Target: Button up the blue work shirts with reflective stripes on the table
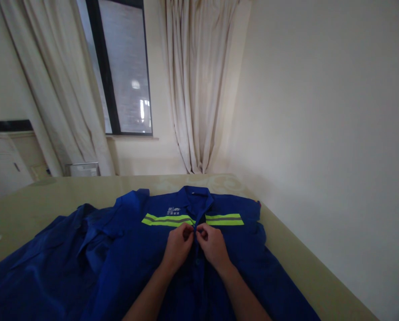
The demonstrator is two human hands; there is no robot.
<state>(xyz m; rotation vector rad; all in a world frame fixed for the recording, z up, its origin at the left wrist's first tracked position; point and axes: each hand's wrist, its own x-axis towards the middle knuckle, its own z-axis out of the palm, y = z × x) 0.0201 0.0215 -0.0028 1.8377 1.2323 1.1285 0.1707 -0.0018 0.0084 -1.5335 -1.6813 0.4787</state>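
A blue work jacket lies face up with its collar at the far end. Yellow-green reflective strips with a grey middle line cross its chest, and white lettering sits above the left strip. My left hand pinches the front edge just below the strips. Close beside it, my right hand pinches the facing edge of the same front opening. The fingertips of both hands nearly meet there; any button between them is hidden. Below the hands, a small dark button shows on the front placket.
More blue clothing lies bunched at the left. The pale green table runs along a white wall on the right. Behind are beige curtains, a dark-framed window and a white cabinet.
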